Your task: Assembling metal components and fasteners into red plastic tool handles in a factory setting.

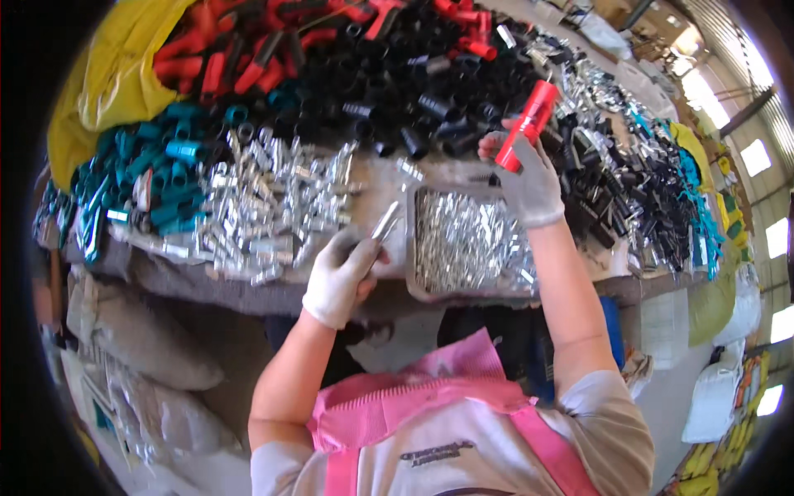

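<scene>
My left hand (339, 277), in a whitish glove, pinches a slim silver metal piece (385, 221) that points up and away over the table. In my right hand (533, 186), gloved too, is a red cylindrical tube (529, 124), held tilted above the right side of a shallow metal tray (411, 256). Small shiny metal parts (467, 236) fill that tray. Beside my left hand spreads a heap of silver metal sleeves (273, 198). One loose silver piece (410, 169) rests on the table just behind the tray.
Teal tubular parts (169, 178) lie at the left. Red handles (265, 62) and black tubes (372, 83) are heaped at the back. More black and silver parts (612, 174) cover the right side. A yellow sack (116, 74) stands at the far left, stuffed sacks (157, 339) below the table.
</scene>
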